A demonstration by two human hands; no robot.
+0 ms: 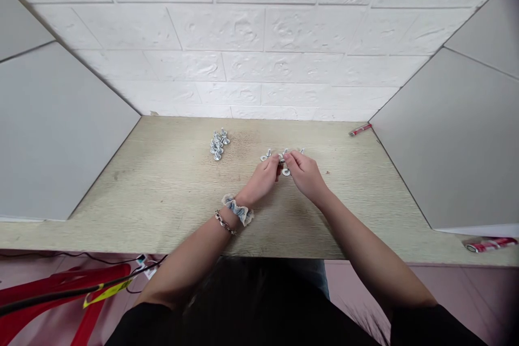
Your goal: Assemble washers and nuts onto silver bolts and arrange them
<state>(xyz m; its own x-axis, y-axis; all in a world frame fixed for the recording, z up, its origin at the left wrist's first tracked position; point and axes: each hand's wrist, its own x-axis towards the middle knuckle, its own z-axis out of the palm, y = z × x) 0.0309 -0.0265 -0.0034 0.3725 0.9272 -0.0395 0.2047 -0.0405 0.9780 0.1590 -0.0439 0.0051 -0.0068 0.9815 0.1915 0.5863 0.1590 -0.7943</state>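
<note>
My left hand [264,177] and my right hand [307,174] meet over the middle of the table, fingertips pinched together. Between them is a small silvery bolt [281,159], partly covered by the fingers; whether a washer is on it I cannot tell. A flat washer [286,172] lies just under the right fingertips. Another washer [263,158] is left of the hands, beside an upright bolt [268,152]. Behind the right hand the tip of one more bolt [302,150] shows. Farther left stands a cluster of bolts with washers [218,144].
The wooden table [174,189] ends at a white brick-pattern wall [243,67]. Grey panels flank it left [60,135] and right [438,146]. A red tube-like item [360,130] lies at the back right corner, another [490,244] at the front right edge. A red stool [60,294] and cables are below left.
</note>
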